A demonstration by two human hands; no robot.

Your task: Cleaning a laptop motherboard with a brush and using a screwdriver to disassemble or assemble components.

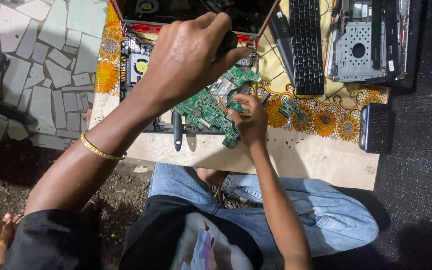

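While the left hand (188, 55) grips a screwdriver (228, 42), right fingers (243, 102) pinch the green circuit board (208, 107).

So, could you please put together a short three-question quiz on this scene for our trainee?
1. True or false: the left hand grips a dark tool handle above the green circuit board.
2. What does the right hand touch? A) the black keyboard B) the green circuit board C) the dark rectangular block
3. Fill in: a black screwdriver lies on the ____ edge of the board, seen in the image.

Key: 1 true; 2 B; 3 left.
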